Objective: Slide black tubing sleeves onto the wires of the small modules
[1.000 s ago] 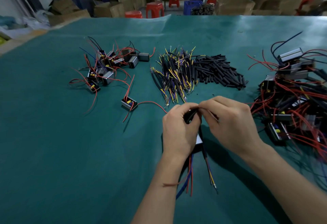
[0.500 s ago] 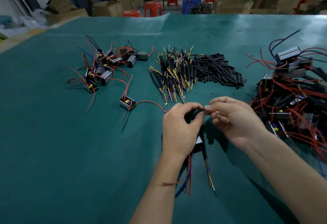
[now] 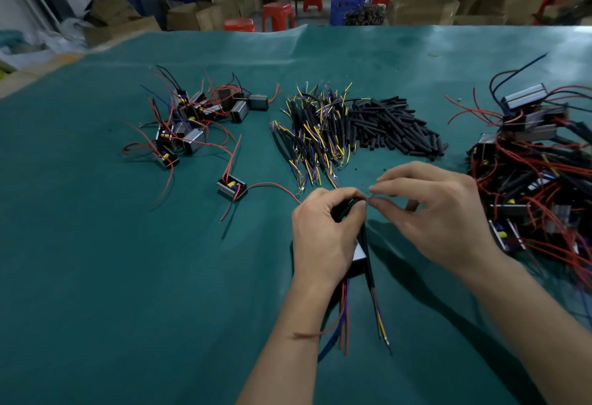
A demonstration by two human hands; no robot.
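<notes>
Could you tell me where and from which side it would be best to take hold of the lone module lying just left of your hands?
Probably by the two long side walls of the lone module, coming straight down from above. It lies flat and apart from the pile, open face up, red wires trailing from its ends, so a grip across its short width avoids the wires.

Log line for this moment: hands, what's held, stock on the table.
left hand: grips module and black sleeve | right hand: pinches wire tip at sleeve mouth | loose sleeves: piled behind | table: green
</notes>
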